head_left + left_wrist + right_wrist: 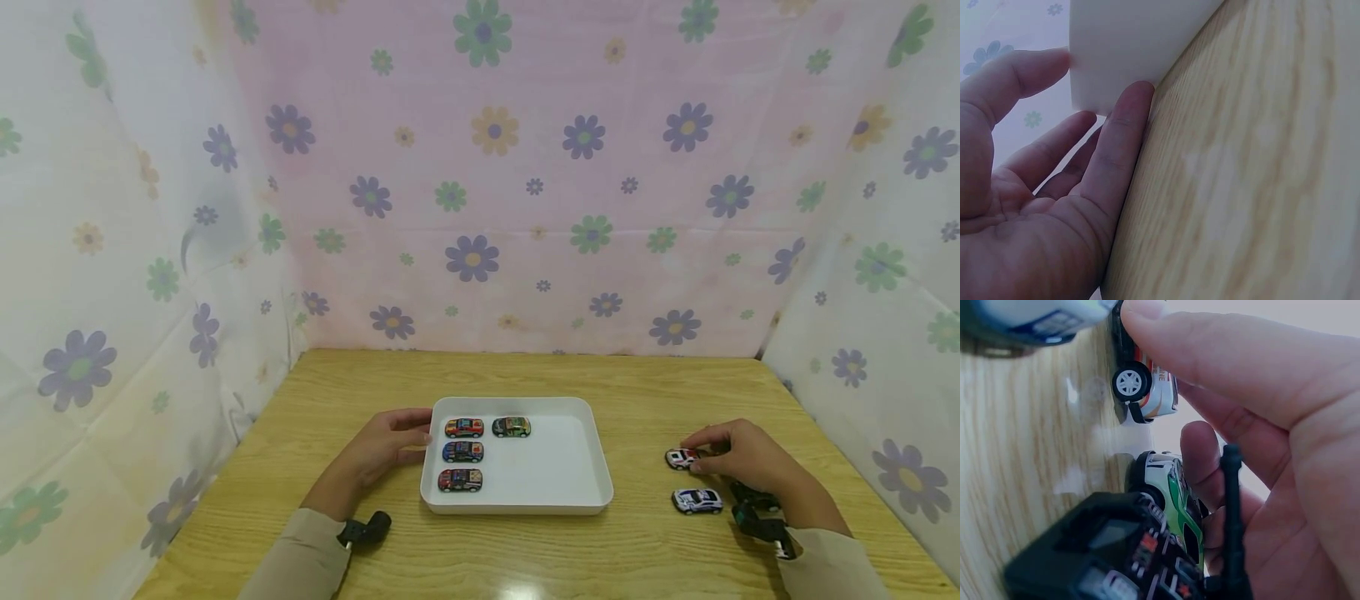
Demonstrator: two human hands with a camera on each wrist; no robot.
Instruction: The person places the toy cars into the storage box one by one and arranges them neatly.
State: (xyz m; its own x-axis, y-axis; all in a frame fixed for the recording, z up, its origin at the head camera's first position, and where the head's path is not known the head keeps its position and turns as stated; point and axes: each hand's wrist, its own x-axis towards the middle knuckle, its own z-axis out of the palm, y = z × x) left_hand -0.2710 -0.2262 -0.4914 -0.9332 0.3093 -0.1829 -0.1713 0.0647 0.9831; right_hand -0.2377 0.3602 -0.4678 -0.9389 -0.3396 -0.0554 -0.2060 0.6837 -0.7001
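Note:
A white tray (592,467) lies mid-table holding a red car (464,427), a dark green car (512,427), a blue car (462,452) and a dark red car (460,480). My left hand (418,435) rests against the tray's left side, and its straight fingers (1122,137) touch the tray wall (1129,44). To the right, my right hand (693,456) pinches a white and red toy car (679,458), the thumb (1210,350) over its roof (1154,387). A green and white car (1172,494) and a black car (1116,556) lie under the palm.
A white and blue car (697,500) stands on the wooden table (525,558) just in front of the right hand. Flowered cloth walls (480,208) close in the back and both sides. Wrist cameras sit on both sleeves.

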